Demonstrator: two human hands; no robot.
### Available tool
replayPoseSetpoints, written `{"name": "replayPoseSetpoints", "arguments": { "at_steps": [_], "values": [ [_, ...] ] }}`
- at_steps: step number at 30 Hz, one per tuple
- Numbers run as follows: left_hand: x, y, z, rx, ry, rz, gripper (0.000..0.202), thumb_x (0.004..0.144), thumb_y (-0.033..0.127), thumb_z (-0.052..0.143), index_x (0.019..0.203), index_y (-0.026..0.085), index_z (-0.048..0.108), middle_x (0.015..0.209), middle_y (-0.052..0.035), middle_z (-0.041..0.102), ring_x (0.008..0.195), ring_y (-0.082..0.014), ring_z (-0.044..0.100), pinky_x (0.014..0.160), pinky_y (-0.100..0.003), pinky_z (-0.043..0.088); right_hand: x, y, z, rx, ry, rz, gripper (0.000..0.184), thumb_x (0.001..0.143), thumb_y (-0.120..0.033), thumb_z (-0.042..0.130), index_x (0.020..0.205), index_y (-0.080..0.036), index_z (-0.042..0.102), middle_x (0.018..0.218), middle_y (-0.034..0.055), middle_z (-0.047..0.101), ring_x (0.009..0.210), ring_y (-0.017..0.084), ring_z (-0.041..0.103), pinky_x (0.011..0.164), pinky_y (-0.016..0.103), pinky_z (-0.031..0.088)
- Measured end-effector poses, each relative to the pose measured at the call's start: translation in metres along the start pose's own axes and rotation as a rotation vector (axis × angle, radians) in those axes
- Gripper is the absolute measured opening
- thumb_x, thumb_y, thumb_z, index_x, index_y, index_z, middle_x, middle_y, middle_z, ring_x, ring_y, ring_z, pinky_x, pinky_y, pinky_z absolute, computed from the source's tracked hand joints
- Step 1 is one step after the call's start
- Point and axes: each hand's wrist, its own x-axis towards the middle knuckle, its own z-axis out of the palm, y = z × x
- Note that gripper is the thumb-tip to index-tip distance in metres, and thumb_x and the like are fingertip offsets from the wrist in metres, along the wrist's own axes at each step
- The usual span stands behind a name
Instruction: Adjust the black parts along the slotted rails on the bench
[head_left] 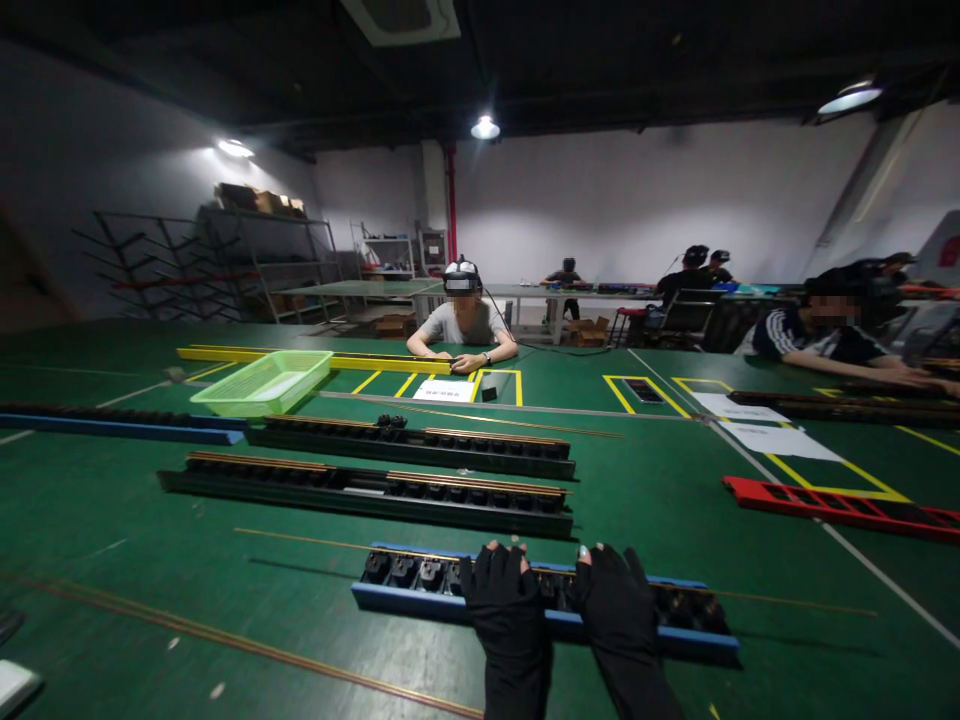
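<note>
Both my hands wear black fingerless gloves. My left hand (504, 598) and my right hand (611, 600) rest side by side on a blue tray (420, 598) filled with small black parts, near the table's front edge. The fingers of both curl over the tray's far rim, pressing on the row of parts. Bare fingertips show at the tops of the gloves.
Two long black trays (360, 490) (420, 442) with brass strips lie beyond, a blue rail (112, 425) and a green basket (262, 382) at left, a red tray (840, 505) at right. Thin brass rods (225, 635) lie on the green table. Other people sit across the table and at right.
</note>
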Motion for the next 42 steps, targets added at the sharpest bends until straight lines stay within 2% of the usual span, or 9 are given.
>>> {"name": "replayPoseSetpoints", "arguments": {
  "at_steps": [3,7,12,16,20,31,34,38,42],
  "values": [
    [-0.001,0.0,0.003,-0.005,0.009,-0.025,0.024,0.089,0.014,0.052,0.09,0.024,0.074,0.087,-0.0042,0.075,0.097,-0.0269,0.063,0.102,-0.051,0.031,-0.004,-0.001,0.004,0.041,0.048,-0.007,0.034,0.096,-0.021,0.044,0.081,-0.015,0.074,0.087,0.0111,0.076,0.082,0.022,0.068,0.099,0.041,0.04],
    [0.002,0.004,0.001,-0.001,0.009,-0.043,0.024,0.09,0.015,0.051,0.086,0.023,0.074,0.087,-0.0054,0.074,0.096,-0.027,0.063,0.102,-0.051,0.032,-0.001,-0.001,-0.002,0.126,0.071,-0.011,0.033,0.096,-0.021,0.043,0.082,-0.015,0.072,0.086,0.0098,0.075,0.08,0.02,0.066,0.094,0.037,0.041],
    [0.004,0.008,-0.006,-0.002,-0.024,-0.041,0.026,0.091,0.014,0.049,0.089,0.022,0.074,0.088,-0.0051,0.075,0.099,-0.0265,0.063,0.101,-0.05,0.033,0.001,-0.001,-0.006,0.183,0.028,0.009,0.031,0.096,-0.019,0.044,0.08,-0.016,0.071,0.08,0.0069,0.072,0.076,0.018,0.062,0.087,0.034,0.04],
    [0.003,0.006,-0.008,0.015,-0.062,-0.031,0.023,0.091,0.015,0.051,0.09,0.022,0.073,0.093,-0.0057,0.075,0.099,-0.0278,0.063,0.1,-0.051,0.034,0.0,-0.001,-0.006,0.166,0.021,-0.002,0.031,0.096,-0.019,0.044,0.079,-0.016,0.07,0.078,0.0064,0.071,0.077,0.019,0.061,0.089,0.034,0.039],
    [0.003,0.006,-0.009,0.021,-0.071,-0.034,0.023,0.091,0.015,0.051,0.091,0.022,0.073,0.093,-0.0053,0.075,0.1,-0.0276,0.062,0.1,-0.05,0.034,0.0,0.0,-0.005,0.152,0.055,-0.026,0.029,0.096,-0.02,0.045,0.08,-0.014,0.07,0.081,0.0078,0.072,0.079,0.019,0.061,0.093,0.035,0.038],
    [0.007,0.011,-0.014,0.032,-0.076,-0.034,0.021,0.09,0.015,0.052,0.089,0.021,0.072,0.088,-0.0053,0.073,0.098,-0.0266,0.062,0.1,-0.049,0.033,0.0,0.001,-0.007,0.16,-0.02,-0.012,0.033,0.096,-0.02,0.043,0.074,-0.017,0.068,0.07,0.0049,0.066,0.073,0.017,0.056,0.086,0.032,0.035],
    [0.008,0.012,-0.016,0.045,-0.077,-0.026,0.021,0.09,0.014,0.052,0.088,0.02,0.072,0.09,-0.0056,0.074,0.097,-0.0267,0.062,0.099,-0.048,0.034,-0.001,0.0,-0.005,0.154,0.0,-0.032,0.033,0.096,-0.019,0.043,0.076,-0.016,0.07,0.076,0.0065,0.07,0.074,0.018,0.058,0.088,0.033,0.036],
    [0.009,0.012,-0.017,0.057,-0.086,-0.005,0.023,0.09,0.013,0.052,0.089,0.021,0.073,0.091,-0.0054,0.074,0.098,-0.0269,0.062,0.098,-0.048,0.034,-0.001,0.002,-0.004,0.145,0.072,-0.04,0.033,0.096,-0.019,0.042,0.089,-0.014,0.074,0.092,0.0107,0.075,0.091,0.021,0.064,0.099,0.038,0.036],
    [0.009,0.013,-0.017,0.03,-0.074,-0.033,0.025,0.09,0.013,0.05,0.086,0.021,0.073,0.09,-0.0062,0.074,0.098,-0.027,0.062,0.099,-0.049,0.034,-0.002,0.011,-0.005,0.149,0.119,-0.005,0.033,0.097,-0.018,0.042,0.095,-0.014,0.074,0.1,0.0104,0.076,0.101,0.021,0.065,0.104,0.041,0.036]
  ]
}}
